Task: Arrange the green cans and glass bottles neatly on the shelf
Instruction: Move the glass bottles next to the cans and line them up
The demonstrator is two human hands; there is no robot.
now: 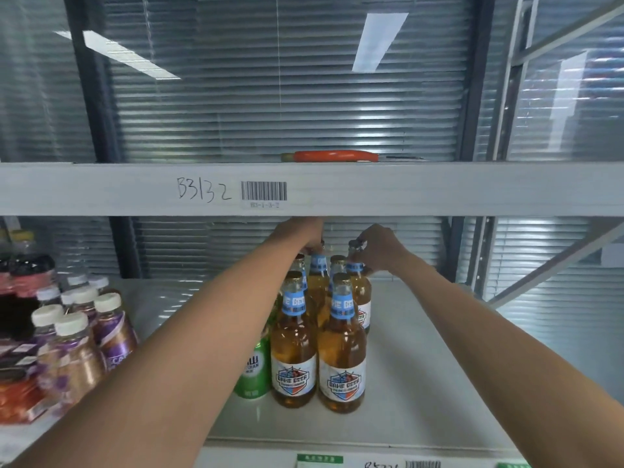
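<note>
Several amber glass beer bottles (341, 359) with blue neck bands stand in two rows on the white shelf (422, 383). A green can (254, 369) stands left of the front bottles, partly behind my left forearm. My left hand (300, 233) reaches to the back of the left row and grips the top of a rear bottle (318, 265); its fingers are partly hidden by the upper beam. My right hand (380, 248) pinches the cap of the rear right bottle (358, 288).
Purple-labelled plastic bottles with white caps (77, 329) crowd the shelf's left side, with dark and red packs behind them. The upper beam (439, 189) hangs just above my hands. An orange-handled tool (332, 156) lies on the upper shelf.
</note>
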